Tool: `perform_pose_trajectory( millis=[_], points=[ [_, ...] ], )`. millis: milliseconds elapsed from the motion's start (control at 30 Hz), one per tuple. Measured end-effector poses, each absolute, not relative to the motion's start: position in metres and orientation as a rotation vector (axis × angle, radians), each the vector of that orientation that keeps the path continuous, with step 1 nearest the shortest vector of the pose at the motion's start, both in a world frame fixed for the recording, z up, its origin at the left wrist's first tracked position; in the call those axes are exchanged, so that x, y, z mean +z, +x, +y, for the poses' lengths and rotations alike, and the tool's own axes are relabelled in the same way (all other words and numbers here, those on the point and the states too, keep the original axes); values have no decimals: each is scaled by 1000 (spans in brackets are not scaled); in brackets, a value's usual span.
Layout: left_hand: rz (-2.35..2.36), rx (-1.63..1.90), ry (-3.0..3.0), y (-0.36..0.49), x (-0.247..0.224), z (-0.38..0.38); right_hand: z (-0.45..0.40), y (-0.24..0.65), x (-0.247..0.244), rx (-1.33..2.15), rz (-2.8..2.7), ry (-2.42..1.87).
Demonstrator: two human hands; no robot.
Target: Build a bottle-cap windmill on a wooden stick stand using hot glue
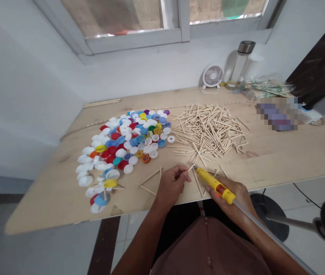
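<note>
My left hand (173,185) pinches a short wooden stick (190,168) near the table's front edge. A yellow hot glue gun (212,181) rests in my right hand (234,194), with a long clear glue stick (265,227) running out of its back end. The gun's nozzle is at the tip of the pinched stick; whether they touch I cannot tell. Under and beside my hands lie a few sticks joined at angles (198,184). Left of my left hand is an open, angular frame of sticks (148,177). My right fingers are partly hidden behind the gun.
Colourful bottle caps (128,139) spread over the left of the wooden table (50,191). A heap of loose sticks (208,131) lies beyond my hands. Along the back stand a small white fan (213,76), a glass bottle (239,67) and a plastic bag of sticks (268,88).
</note>
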State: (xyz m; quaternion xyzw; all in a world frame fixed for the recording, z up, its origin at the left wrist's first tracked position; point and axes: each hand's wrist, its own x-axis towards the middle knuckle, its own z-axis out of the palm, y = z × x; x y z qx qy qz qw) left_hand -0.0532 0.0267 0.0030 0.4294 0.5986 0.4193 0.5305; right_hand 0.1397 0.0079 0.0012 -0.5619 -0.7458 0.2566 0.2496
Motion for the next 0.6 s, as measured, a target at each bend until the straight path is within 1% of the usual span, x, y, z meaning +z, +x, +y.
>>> perform_pose_trajectory(
  millis=[600],
  points=[
    [1441, 1000, 1031, -53, 5, 26, 7, 140, 4, 695, -2041, -1569]
  ],
)
